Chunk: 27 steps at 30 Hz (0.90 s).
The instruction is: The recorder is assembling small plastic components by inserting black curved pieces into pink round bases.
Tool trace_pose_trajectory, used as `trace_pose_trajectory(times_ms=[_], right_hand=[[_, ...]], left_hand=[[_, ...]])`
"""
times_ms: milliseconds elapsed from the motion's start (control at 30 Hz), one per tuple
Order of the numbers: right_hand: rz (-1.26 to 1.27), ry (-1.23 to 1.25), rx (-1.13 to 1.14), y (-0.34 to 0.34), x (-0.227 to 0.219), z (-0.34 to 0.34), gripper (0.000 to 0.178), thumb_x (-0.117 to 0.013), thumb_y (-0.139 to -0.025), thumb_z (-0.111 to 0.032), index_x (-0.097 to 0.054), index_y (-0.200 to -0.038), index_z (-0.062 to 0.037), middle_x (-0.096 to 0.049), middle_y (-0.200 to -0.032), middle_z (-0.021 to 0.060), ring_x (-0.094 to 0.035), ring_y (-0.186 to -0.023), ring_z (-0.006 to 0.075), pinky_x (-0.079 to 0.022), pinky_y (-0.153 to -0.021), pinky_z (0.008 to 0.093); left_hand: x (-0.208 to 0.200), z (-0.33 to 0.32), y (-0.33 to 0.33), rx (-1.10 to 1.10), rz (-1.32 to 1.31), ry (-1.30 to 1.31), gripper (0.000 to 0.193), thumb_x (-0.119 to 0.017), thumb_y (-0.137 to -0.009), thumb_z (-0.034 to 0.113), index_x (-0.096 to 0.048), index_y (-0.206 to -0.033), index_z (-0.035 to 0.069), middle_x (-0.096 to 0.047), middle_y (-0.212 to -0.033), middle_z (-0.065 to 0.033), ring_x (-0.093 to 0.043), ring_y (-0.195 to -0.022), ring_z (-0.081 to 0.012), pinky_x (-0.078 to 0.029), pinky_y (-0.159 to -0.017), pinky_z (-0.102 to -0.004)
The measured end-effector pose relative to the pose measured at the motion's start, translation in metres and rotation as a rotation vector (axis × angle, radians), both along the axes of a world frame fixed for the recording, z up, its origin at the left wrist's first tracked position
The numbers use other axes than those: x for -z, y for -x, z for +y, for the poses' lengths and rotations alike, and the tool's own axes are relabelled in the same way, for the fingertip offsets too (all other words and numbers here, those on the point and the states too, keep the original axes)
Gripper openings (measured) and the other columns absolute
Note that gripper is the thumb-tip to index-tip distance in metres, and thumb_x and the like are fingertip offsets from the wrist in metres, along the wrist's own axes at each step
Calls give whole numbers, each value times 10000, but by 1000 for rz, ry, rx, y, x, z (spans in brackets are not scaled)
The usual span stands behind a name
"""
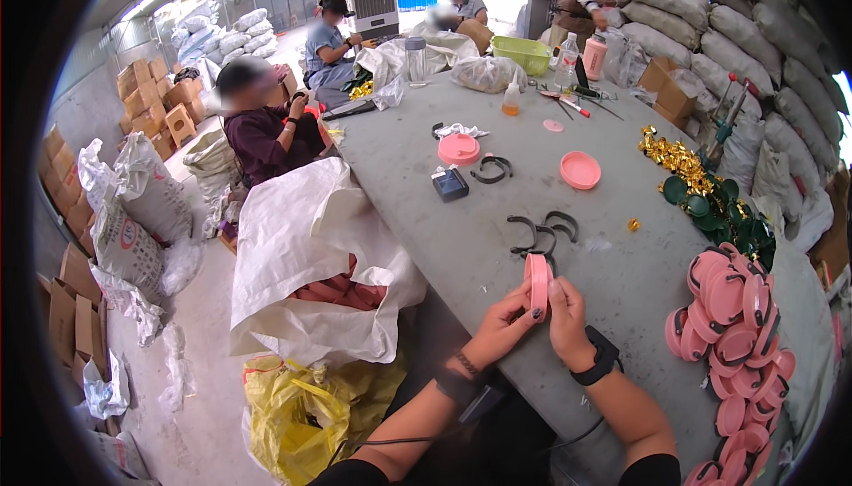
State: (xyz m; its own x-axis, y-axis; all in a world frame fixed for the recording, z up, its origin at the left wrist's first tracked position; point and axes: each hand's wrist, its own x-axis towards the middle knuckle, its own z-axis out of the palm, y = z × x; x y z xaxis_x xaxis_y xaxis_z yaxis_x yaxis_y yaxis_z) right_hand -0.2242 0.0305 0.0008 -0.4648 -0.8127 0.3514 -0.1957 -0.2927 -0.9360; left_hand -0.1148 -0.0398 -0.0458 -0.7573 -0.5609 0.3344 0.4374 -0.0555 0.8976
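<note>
My 2 hands, left hand and right hand, pinch 1 pink lid on edge; a loose grip could drop it onto the table.

Ahead of our hands, we find the grey table open only in a narrow lane: black curved clips lie just beyond, a heap of pink discs walls off the right, and green caps crowd the far right edge. To the left, a white sack presses against the table's edge.
</note>
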Motion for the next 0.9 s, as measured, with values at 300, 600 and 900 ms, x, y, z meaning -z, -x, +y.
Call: trace_pose_trajectory(times_ms=[300, 600, 900], right_hand=[[576, -6, 1, 7, 7, 2, 210, -514, -892, -197, -506, -765, -30, -500, -741, 66, -464, -747, 212, -381, -697, 319], [152, -149, 149, 15, 23, -10, 194, -643, -795, -86, -523, -931, -20, -557, -919, 77, -534, -839, 150, -431, -738, 281], [-211, -101, 18, 11, 22, -11, 139, -632, -832, -48, -508, -827, 14, -613, -921, 102, -589, -796, 107, -482, -731, 220]], left_hand=[[-14, 6, -5, -192, -101, -129, 255, -572, -882, 197, -561, -1047, 4, -518, -1193, -77, -499, -1002, -125, -408, -851, -260], [-6, -5, -12, 43, 297, -595, 262, -567, -882, 186, -539, -1072, 7, -587, -983, -44, -559, -873, -115, -473, -759, -270], [4, -1, -10, -74, 261, -531, 298, -587, -868, 185, -546, -1090, -9, -589, -1009, -52, -555, -900, -118, -454, -798, -264]])
